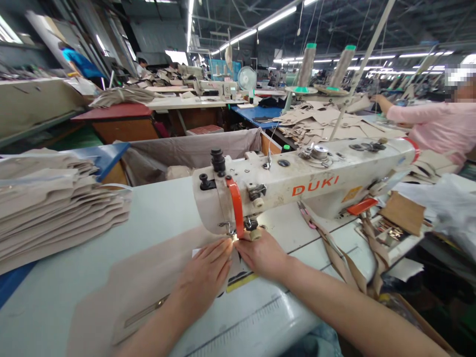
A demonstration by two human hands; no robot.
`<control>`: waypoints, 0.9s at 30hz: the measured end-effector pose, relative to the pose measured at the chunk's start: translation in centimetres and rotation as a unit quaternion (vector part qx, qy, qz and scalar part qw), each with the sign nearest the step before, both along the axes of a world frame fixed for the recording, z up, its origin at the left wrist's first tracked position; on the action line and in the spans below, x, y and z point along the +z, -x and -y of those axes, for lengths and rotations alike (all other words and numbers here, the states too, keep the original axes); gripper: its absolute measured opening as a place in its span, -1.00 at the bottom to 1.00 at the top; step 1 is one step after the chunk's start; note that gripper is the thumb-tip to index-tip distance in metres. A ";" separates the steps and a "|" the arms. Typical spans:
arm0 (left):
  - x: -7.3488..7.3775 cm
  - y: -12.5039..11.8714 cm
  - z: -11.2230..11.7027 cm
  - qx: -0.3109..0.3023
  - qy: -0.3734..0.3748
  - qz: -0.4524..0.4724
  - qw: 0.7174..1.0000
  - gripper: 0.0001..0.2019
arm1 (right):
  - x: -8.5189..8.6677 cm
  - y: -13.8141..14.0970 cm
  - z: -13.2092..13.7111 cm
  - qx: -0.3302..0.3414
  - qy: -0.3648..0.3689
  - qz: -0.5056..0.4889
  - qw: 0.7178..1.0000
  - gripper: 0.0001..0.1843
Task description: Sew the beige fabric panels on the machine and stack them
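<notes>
A beige fabric piece (148,282) with a zipper lies on the pale sewing table (159,208), running under the head of a white DUKI sewing machine (297,186). My left hand (204,277) lies flat on the fabric, fingers stretched toward the needle. My right hand (262,255) rests just right of the needle, fingers pressed together on the fabric edge below the orange guard (237,206).
A tall stack of beige cut pieces (55,203) sits at the left. Beige strips (342,248) hang off the table at the right. A person in a pink sleeve (427,124) works at the far right. A cloth-lined bin (186,151) stands behind the table.
</notes>
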State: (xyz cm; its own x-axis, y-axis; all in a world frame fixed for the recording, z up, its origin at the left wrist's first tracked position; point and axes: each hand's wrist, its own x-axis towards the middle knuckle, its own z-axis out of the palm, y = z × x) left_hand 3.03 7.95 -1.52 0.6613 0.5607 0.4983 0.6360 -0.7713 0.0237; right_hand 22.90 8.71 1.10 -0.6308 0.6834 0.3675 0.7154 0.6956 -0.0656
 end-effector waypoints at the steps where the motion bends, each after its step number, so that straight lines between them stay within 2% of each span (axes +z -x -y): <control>1: 0.0 0.0 0.0 -0.003 -0.004 -0.001 1.000 -0.62 | 0.0 0.0 0.0 -0.002 -0.001 0.002 1.000 -0.74; 6: 0.1 -0.2 0.0 0.000 -0.022 -0.009 1.000 -0.63 | 0.1 -0.1 0.6 0.015 0.000 0.010 1.000 -0.79; 14: -0.2 0.2 -0.3 0.008 0.005 -0.015 1.000 -0.64 | 0.4 -0.2 0.8 0.009 0.012 0.023 1.000 -0.82; 24: 0.1 0.6 -2.1 0.057 0.119 -0.061 0.989 -0.61 | -0.4 -0.2 0.5 -0.002 -0.005 0.007 1.000 -0.80; 27: 0.4 0.9 -1.5 0.067 0.133 -0.060 0.987 -0.61 | -0.8 -0.5 0.8 0.001 -0.018 -0.012 1.000 -0.80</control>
State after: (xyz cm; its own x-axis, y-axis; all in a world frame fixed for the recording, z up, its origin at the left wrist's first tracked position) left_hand 2.10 9.44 -1.15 0.6174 0.7480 0.2435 0.7429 -0.6562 0.1322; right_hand 23.37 7.88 0.30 -0.6228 0.6686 0.4064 0.7125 0.6992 -0.0584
